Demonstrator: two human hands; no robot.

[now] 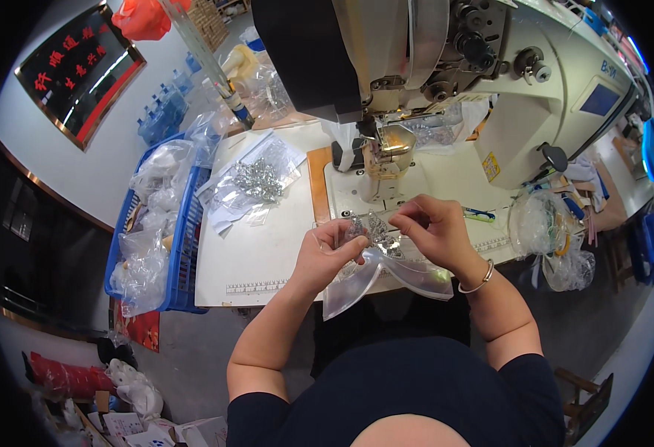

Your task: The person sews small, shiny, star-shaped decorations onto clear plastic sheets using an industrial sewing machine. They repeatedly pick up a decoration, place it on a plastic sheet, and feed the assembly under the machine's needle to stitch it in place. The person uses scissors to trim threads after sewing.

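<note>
Just in front of the sewing machine's needle area, a clear plastic piece with two curved wings hangs over the table's front edge. Silver glittering ornaments lie at its upper part. My left hand grips the piece from the left, thumb on top. On the other side, my right hand has its thumb and fingertips pinched together beside the ornaments. Whatever sits between those fingertips is too small to make out.
Left on the white table, silver ornaments are heaped on plastic bags. A blue basket full of bagged goods stands beside the table. Blue-green thread snips lie right of my right hand. Clear bags hang at the table's right end.
</note>
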